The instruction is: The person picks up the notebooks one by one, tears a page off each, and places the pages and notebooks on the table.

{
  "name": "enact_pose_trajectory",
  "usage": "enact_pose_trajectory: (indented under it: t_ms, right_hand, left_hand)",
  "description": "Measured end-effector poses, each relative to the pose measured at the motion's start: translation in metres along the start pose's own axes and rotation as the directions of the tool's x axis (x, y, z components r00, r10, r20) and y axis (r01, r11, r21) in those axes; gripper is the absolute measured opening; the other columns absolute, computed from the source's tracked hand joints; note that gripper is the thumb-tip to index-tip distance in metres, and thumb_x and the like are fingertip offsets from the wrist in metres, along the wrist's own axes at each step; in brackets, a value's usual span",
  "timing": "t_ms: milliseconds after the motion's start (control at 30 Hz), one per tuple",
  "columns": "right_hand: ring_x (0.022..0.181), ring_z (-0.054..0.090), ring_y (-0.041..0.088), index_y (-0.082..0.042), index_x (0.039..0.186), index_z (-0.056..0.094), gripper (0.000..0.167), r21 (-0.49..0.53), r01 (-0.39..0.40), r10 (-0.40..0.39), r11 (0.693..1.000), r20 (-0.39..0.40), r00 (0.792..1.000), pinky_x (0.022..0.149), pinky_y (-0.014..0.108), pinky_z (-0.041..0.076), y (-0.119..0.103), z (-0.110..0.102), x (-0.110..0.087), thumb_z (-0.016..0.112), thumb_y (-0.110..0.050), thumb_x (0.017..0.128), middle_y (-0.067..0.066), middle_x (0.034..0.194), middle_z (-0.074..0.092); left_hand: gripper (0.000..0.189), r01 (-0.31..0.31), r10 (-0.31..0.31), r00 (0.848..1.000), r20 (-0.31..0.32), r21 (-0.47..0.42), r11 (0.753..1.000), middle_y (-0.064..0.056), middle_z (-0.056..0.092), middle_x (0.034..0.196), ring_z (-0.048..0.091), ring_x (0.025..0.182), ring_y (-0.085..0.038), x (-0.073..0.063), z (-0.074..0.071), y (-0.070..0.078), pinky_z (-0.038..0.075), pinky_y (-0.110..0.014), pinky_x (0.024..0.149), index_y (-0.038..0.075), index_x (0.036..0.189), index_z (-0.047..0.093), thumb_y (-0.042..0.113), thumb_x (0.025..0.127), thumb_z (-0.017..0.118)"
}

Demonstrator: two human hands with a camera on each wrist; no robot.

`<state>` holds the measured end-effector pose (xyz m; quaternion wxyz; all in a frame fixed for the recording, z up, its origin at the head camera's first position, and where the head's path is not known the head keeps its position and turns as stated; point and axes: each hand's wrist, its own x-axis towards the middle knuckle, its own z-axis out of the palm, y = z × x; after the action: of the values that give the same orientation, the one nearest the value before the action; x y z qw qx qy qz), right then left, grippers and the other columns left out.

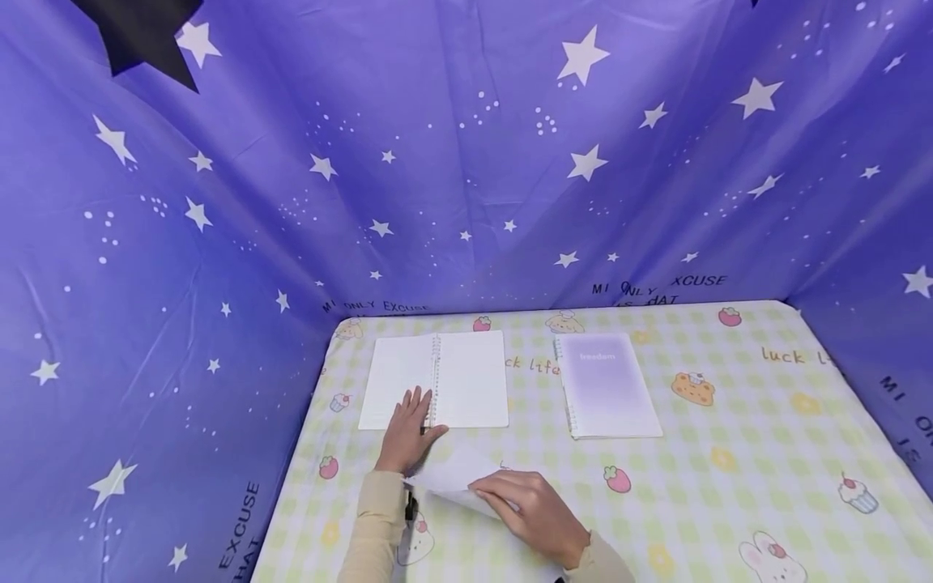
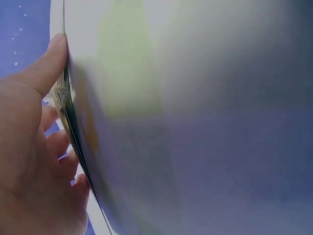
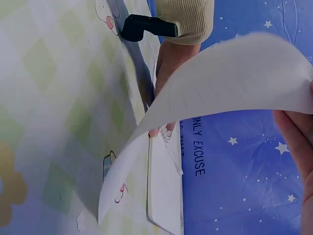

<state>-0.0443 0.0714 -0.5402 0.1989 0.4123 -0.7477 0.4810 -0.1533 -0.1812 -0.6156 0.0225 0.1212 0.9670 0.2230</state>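
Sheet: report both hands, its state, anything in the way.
Right hand pinches sheet. Sheet bent in a curve. Left hand rests on open notebook. Purple notebook apart from both hands; no obstruction seen.

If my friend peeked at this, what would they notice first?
Probably the purple-blue, star-covered curtain, rising behind and beside the checked tablecloth. Next, maybe, low in the middle, the right hand pinching a white sheet, while the left hand rests at the near edge of the open notebook. The closed purple notebook, right of the open one, stands out too.
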Motion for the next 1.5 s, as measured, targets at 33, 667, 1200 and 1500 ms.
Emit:
enact_pose_trajectory:
  t_ms: [33,667,1200,1500]
  right_hand:
    - [0.087,0.07,0.003,-0.013,0.108,0.073,0.02,-0.007,-0.003,0.003,1.0,-0.004,1.0,0.078,0.016,0.056,0.001,0.0,0.001,0.067,-0.003,0.092,-0.003,0.098,0.075]
    - [0.084,0.072,0.008,-0.007,0.108,0.073,0.018,-0.066,0.014,-0.019,0.998,-0.08,0.997,0.073,0.016,0.057,0.008,-0.014,0.03,0.065,-0.001,0.093,0.002,0.098,0.076]
    - [0.087,0.074,0.016,-0.006,0.107,0.074,0.022,-0.104,-0.085,0.066,0.991,-0.173,0.983,0.08,0.02,0.058,0.017,-0.022,0.048,0.069,0.004,0.087,0.004,0.097,0.076]
    - [0.088,0.073,0.018,-0.007,0.107,0.075,0.021,-0.12,-0.19,0.164,0.974,-0.195,0.967,0.081,0.019,0.057,0.02,-0.021,0.047,0.069,0.001,0.09,0.005,0.098,0.076]
  left_hand:
    - [0.078,0.007,-0.007,1.0,0.003,-0.012,1.0,-0.026,0.031,0.157,0.023,0.148,-0.043,0.001,-0.002,0.001,0.019,-0.057,0.121,0.002,0.151,0.038,0.044,0.091,0.066]
    - [0.067,0.032,-0.091,0.994,-0.068,-0.605,0.796,-0.016,0.05,0.148,0.045,0.135,-0.044,-0.042,-0.03,0.012,0.045,-0.056,0.103,0.011,0.143,0.052,-0.018,0.082,0.047]
    - [0.039,0.103,-0.172,0.985,-0.005,-0.782,0.615,-0.02,0.067,0.119,0.069,0.106,-0.027,-0.083,-0.016,0.032,0.057,-0.027,0.089,-0.002,0.129,0.058,0.019,0.096,0.065]
    - [0.011,0.175,-0.406,0.905,-0.129,-0.757,0.63,-0.012,0.071,0.089,0.063,0.072,-0.007,-0.093,-0.011,0.039,0.053,-0.019,0.065,0.001,0.098,0.069,0.01,0.094,0.068]
